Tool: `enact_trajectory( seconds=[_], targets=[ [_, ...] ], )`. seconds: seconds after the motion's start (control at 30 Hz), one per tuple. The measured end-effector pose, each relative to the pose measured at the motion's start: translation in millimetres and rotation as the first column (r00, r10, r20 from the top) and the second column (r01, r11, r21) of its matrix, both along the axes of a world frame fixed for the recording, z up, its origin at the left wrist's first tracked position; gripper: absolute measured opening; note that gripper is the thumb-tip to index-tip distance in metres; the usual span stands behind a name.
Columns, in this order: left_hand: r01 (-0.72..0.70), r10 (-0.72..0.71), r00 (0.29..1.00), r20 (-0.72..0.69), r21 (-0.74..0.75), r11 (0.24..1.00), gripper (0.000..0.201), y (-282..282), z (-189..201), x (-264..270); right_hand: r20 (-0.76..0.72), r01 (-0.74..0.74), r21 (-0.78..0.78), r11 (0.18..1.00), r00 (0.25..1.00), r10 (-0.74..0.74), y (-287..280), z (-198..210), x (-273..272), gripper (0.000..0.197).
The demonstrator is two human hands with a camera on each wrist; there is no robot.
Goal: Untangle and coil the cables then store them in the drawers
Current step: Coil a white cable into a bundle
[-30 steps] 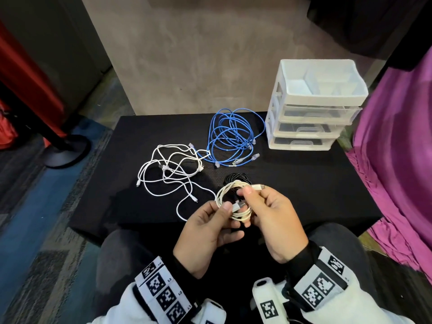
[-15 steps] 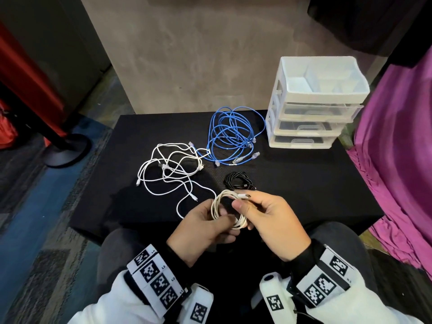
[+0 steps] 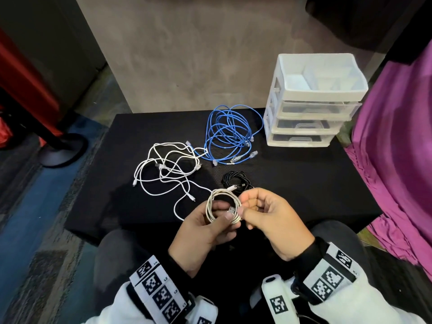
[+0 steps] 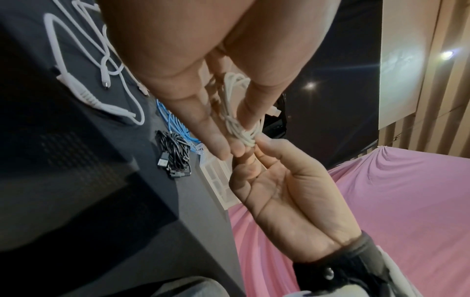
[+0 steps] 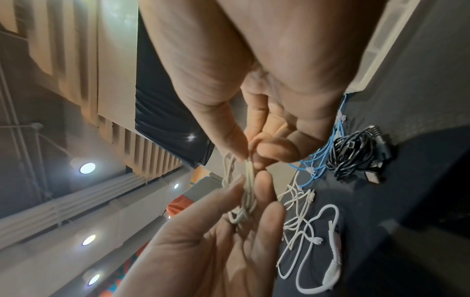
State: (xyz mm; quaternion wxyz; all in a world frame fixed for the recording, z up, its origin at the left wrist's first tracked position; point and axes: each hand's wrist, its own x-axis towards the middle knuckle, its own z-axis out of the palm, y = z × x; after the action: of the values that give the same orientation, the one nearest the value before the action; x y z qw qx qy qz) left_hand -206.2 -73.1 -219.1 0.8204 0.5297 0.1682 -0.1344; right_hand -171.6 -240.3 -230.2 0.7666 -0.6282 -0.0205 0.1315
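A small coil of cream cable hangs between both hands above the table's front edge. My left hand holds the coil's lower side between thumb and fingers. My right hand pinches the same coil at its right side with thumb and forefinger. On the black table lie a tangled white cable, a loose blue cable bundle and a small black coiled cable. The white drawer unit stands at the back right, its three drawers pushed in.
A purple cloth hangs right of the table. On the floor at the left stand a black round base and a red panel. A grey wall rises behind the table.
Both hands have drawn the cream coil slightly down and towards me. The right hand has shifted its pinch from the top of the coil to its right side.
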Motion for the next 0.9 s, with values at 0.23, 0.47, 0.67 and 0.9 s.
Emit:
enact_trajectory(
  seconds=[0.23,0.47,0.67,0.9],
  targets=[
    [0.015,-0.018,0.999,-0.027,-0.103,0.995,0.034,5.0,-4.1,1.9,-0.031,0.049,-0.037,0.998,0.998,-0.05,3.2,0.6,3.6,0.017],
    [0.061,-0.067,0.996,-0.065,-0.096,0.994,0.028,6.0,-10.4,0.8,0.06,0.074,-0.165,0.984,0.996,-0.065,5.7,5.0,2.7,0.007],
    [0.037,-0.042,0.997,-0.062,-0.08,0.996,0.012,1.9,-10.3,2.4,0.117,0.046,-0.23,0.972,0.993,-0.019,4.4,9.0,2.7,0.007],
    [0.008,-0.025,0.985,-0.169,-0.096,0.995,0.012,5.1,-10.1,5.7,0.216,0.034,-0.376,0.926,0.975,0.052,3.4,2.1,-1.3,0.011]
  ],
)
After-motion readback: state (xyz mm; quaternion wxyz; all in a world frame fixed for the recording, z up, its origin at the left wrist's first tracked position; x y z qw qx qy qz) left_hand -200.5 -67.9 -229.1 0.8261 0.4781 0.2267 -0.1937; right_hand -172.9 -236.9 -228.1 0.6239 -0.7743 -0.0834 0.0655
